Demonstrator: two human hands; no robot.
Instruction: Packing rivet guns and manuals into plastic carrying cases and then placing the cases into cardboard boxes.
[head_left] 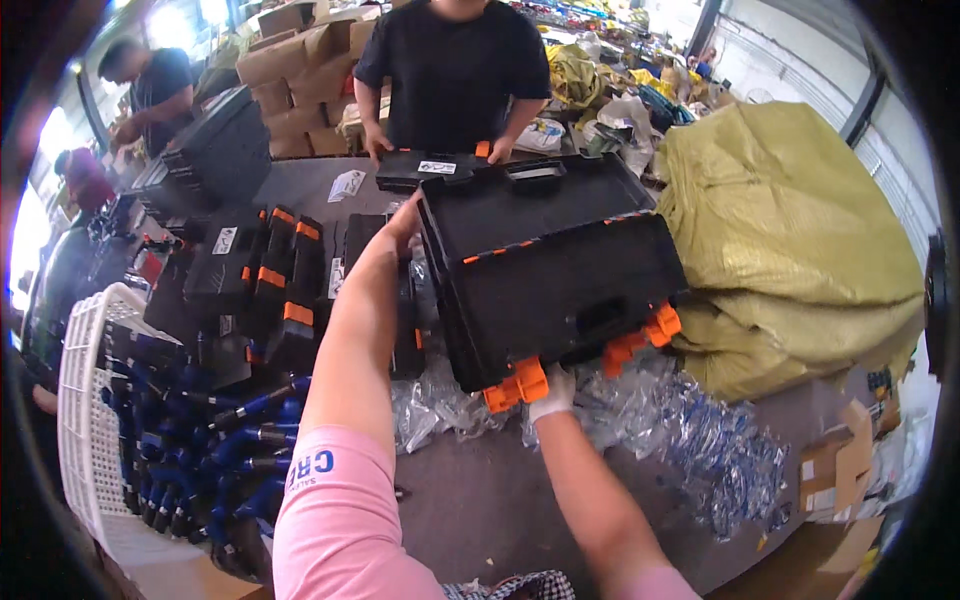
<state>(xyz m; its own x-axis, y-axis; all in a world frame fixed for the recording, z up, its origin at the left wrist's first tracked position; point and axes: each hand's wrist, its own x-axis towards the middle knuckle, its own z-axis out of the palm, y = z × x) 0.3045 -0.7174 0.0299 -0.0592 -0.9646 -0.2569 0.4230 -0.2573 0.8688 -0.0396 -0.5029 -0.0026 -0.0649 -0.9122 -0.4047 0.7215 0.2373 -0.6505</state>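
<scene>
Between my hands is a large black plastic tool case (pixel 540 290), tilted, with orange latches hanging from its near edge. It looks unfolded, and other black shells seem layered beneath it. My left hand (pixel 406 225) grips its far left edge, fingers partly hidden behind the plastic. Under the near edge, between the latches, my right hand (pixel 553 395) in a white glove holds the case from below; its fingertips are hidden. Clear plastic packets (pixel 690 430) lie on the dark table (pixel 480 520) beneath and beside the case.
Black cases with orange latches (pixel 270 275) stand at left, beside a white basket (pixel 90 400) of blue-and-black tools (pixel 250 440). Across the table a person (pixel 455 80) holds a closed black case (pixel 430 170). A yellow-green woven sack (pixel 790 240) bulges at right, near cardboard boxes (pixel 840 460).
</scene>
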